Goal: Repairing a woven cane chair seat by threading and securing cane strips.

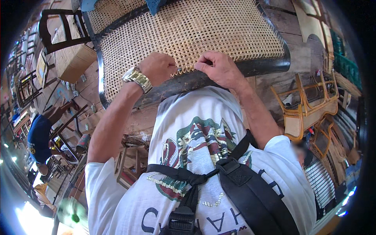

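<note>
Two bare hands at work on a pale, open-mesh woven cane panel (192, 33), which lies across a black wooden frame (178, 87) directly before the person. The left hand (158, 67), with a gold-coloured metal wristwatch (138, 78) at its wrist, rests at the near edge of the panel, left of the middle; its fingers are curled inward, and whether they grip anything cannot be told. The right hand (220, 69) lies just beside it along the same edge, thumb and forefinger brought close together at the border of the weave; whether a strand is held between them cannot be told. Short cane ends project along the panel's left edge. A blue cloth (156, 5) overlaps the far edge. Left of the frame, on the brown plank floor (145, 118), stand a dark wooden chair (44, 33) and, near it, a brown cardboard box (77, 62). Right of the frame is honey-coloured wooden furniture with a woven seat (293, 126). At far left, well apart, a co-worker in a dark blue shirt (38, 137) bends forward
</note>
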A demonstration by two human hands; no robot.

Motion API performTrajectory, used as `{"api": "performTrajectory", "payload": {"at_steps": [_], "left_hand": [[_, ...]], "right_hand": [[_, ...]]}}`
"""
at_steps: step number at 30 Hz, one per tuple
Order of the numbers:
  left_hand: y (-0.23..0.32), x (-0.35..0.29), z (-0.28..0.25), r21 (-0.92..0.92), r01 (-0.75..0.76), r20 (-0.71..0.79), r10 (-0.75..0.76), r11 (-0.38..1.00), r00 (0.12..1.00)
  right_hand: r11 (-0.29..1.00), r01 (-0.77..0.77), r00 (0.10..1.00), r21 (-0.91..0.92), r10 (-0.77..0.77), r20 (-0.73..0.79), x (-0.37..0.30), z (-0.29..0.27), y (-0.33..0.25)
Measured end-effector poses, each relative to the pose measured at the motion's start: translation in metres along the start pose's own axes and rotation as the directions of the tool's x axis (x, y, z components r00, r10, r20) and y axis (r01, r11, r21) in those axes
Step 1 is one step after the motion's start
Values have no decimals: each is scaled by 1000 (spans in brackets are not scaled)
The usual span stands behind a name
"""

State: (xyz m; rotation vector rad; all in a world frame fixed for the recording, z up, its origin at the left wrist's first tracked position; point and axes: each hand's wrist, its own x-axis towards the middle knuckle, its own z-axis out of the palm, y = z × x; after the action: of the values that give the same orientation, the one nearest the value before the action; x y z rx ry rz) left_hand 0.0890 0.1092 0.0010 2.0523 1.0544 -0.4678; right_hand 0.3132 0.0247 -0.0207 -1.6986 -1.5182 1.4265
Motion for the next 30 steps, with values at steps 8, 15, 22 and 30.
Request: {"api": "performTrajectory", "payload": {"at_steps": [8, 15, 22, 30], "left_hand": [[-10, 26, -18, 63, -239, 170, 225, 969, 959], [-2, 4, 14, 46, -51, -8, 51, 998, 999], [-9, 3, 11, 90, -205, -103, 214, 975, 971], [5, -13, 34, 146, -60, -257, 96, 988, 962]], "right_hand": [[997, -39, 999, -70, 40, 13, 3, 2, -3], [993, -108, 994, -50, 109, 28, 2, 5, -8], [980, -28, 998, -198, 17, -58, 1, 15, -14], [942, 62, 984, -329, -113, -139, -4, 27, -25]]}}
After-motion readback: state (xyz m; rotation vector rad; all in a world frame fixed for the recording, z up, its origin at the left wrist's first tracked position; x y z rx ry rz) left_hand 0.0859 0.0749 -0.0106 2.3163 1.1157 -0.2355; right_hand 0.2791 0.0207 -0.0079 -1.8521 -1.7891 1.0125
